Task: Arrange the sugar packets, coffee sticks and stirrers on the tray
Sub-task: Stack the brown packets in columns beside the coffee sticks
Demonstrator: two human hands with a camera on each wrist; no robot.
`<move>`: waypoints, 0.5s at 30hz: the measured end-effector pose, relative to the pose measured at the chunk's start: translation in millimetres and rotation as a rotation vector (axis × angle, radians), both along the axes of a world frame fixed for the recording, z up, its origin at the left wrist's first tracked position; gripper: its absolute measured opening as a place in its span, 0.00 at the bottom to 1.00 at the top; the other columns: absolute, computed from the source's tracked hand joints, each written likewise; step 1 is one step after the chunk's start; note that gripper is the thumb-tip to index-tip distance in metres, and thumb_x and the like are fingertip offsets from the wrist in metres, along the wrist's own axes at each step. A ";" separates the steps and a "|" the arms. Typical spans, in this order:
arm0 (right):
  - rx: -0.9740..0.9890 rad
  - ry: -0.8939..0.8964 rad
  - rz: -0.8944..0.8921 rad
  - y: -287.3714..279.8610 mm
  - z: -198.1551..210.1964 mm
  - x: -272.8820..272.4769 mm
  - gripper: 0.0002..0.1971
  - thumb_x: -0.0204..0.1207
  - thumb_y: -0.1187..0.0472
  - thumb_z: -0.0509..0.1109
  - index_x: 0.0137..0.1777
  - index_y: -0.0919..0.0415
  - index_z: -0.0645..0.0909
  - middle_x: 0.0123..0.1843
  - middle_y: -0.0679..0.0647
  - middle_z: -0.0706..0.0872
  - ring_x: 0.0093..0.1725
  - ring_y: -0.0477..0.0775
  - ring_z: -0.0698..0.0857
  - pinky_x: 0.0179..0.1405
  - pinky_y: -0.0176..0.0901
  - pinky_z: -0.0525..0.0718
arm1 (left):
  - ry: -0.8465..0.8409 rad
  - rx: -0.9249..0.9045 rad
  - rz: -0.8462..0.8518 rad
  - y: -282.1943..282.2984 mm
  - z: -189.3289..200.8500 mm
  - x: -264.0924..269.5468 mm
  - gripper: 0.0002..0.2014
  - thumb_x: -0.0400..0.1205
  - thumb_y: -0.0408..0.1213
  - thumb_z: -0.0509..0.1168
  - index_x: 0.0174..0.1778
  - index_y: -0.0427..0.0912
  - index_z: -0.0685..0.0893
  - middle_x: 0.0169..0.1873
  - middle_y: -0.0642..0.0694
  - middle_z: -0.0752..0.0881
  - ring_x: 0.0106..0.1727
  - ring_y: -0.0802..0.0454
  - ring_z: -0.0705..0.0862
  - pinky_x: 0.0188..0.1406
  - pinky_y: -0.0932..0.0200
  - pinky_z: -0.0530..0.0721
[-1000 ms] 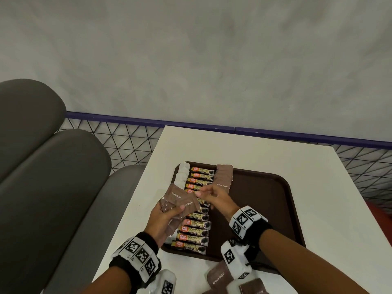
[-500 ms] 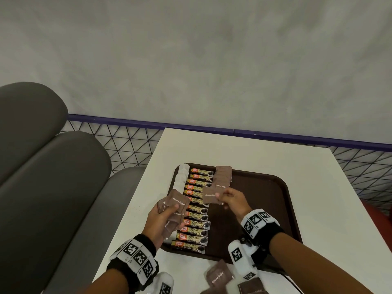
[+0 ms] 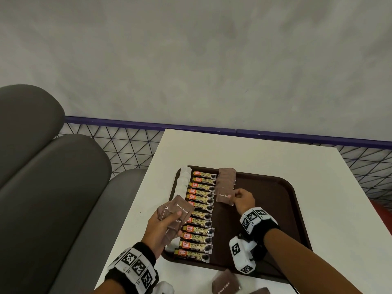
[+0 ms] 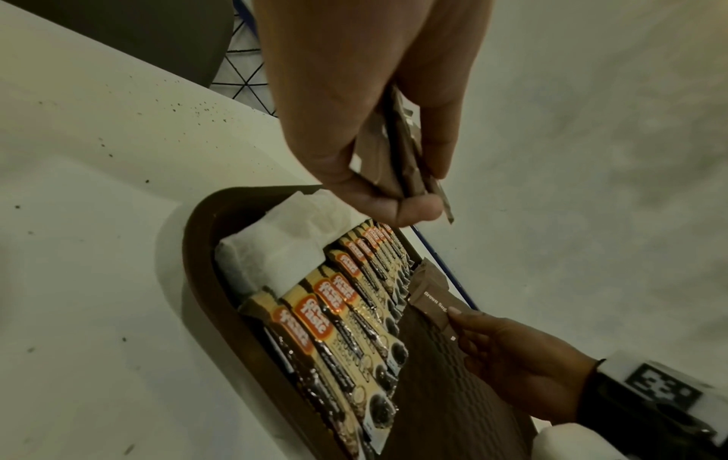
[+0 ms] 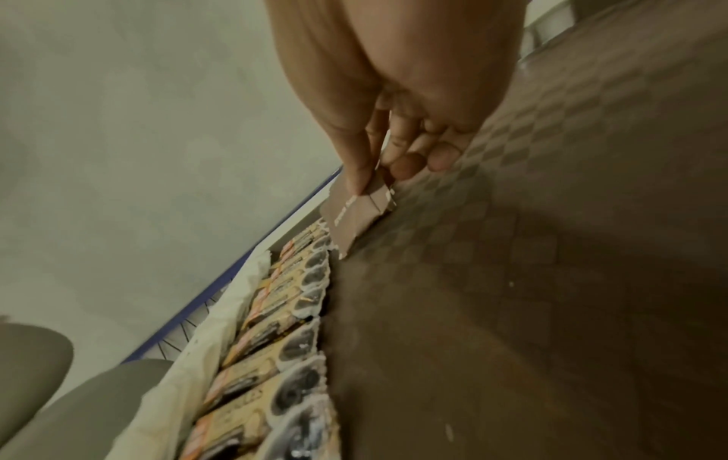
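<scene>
- Pinched between the thumb and fingers of our right hand point(image 3: 244, 200) was one brown sugar packet point(image 3: 224, 197), held low over the tray point(image 3: 275, 209), at the near end of the brown sugar row point(image 3: 227, 179) and just beside the coffee sticks point(image 3: 200, 215).
- Our left hand point(image 3: 163, 228) gripped a fanned stack of brown sugar packets point(image 3: 176, 211), thumb on top and fingers curled beneath, above the tray's left edge.
- We saw the coffee sticks lying side by side in one column running from the far edge to the near edge of the tray, left of its middle.
- White packets point(image 3: 182, 183) sat in a line along the left edge, touching the sticks.
- The right half of the tray showed its bare checkered floor.
- Two loose brown packets point(image 3: 224, 283) lay on the white table point(image 3: 318, 187), just off the tray's near edge.
- Grey seat cushions point(image 3: 53, 177) stood left of the table, a wire-mesh barrier point(image 3: 127, 145) behind it.
</scene>
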State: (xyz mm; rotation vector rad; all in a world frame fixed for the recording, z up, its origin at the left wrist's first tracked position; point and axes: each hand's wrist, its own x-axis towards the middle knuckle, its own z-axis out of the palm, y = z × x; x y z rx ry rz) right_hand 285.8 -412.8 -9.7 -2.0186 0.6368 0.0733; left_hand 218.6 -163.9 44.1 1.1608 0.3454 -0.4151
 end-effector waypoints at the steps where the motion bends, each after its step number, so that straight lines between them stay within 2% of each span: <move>1: -0.013 0.008 0.000 1.0 0.3 1.5 0.05 0.73 0.64 0.72 0.45 0.63 0.79 0.39 0.56 0.79 0.42 0.55 0.78 0.42 0.41 0.73 | 0.005 -0.003 -0.003 0.5 -0.4 0.5 0.17 0.77 0.27 0.68 0.62 0.41 0.80 0.39 0.42 0.89 0.34 0.50 0.86 0.26 0.58 0.82; 4: -0.069 0.027 -0.021 2.2 -3.7 9.1 0.10 0.72 0.62 0.73 0.36 0.56 0.74 0.38 0.55 0.79 0.43 0.57 0.79 0.45 0.47 0.78 | 0.025 -0.013 -0.001 2.2 -0.5 2.2 0.16 0.78 0.25 0.66 0.59 0.44 0.81 0.40 0.41 0.89 0.37 0.47 0.85 0.26 0.58 0.82; 6: -0.115 0.044 -0.033 3.5 -7.3 11.8 0.13 0.70 0.60 0.74 0.32 0.49 0.72 0.44 0.59 0.83 0.44 0.59 0.82 0.48 0.49 0.81 | 0.039 -0.016 0.001 4.0 -1.4 2.9 0.16 0.78 0.25 0.65 0.58 0.45 0.81 0.43 0.40 0.88 0.39 0.45 0.84 0.27 0.57 0.83; 7: -0.144 0.059 -0.034 3.9 -9.7 13.2 0.13 0.70 0.58 0.73 0.32 0.49 0.72 0.47 0.60 0.84 0.45 0.60 0.83 0.48 0.49 0.81 | 0.044 -0.016 0.001 4.8 -1.7 3.4 0.16 0.78 0.25 0.65 0.58 0.46 0.82 0.44 0.39 0.87 0.39 0.45 0.84 0.27 0.57 0.83; 12: -0.263 0.094 -0.025 7.2 -4.2 12.3 0.06 0.74 0.56 0.70 0.41 0.53 0.75 0.52 0.61 0.82 0.54 0.60 0.79 0.53 0.46 0.77 | 0.051 -0.006 0.017 8.2 -1.6 6.0 0.15 0.78 0.25 0.64 0.56 0.46 0.82 0.44 0.39 0.87 0.39 0.45 0.83 0.28 0.57 0.83; 15: -0.284 0.104 -0.015 8.2 -2.5 11.0 0.06 0.75 0.57 0.69 0.49 0.58 0.79 0.55 0.62 0.78 0.55 0.63 0.79 0.58 0.48 0.77 | 0.055 -0.006 0.028 10.0 -2.2 7.5 0.15 0.78 0.24 0.64 0.57 0.45 0.82 0.42 0.40 0.88 0.39 0.45 0.83 0.27 0.57 0.83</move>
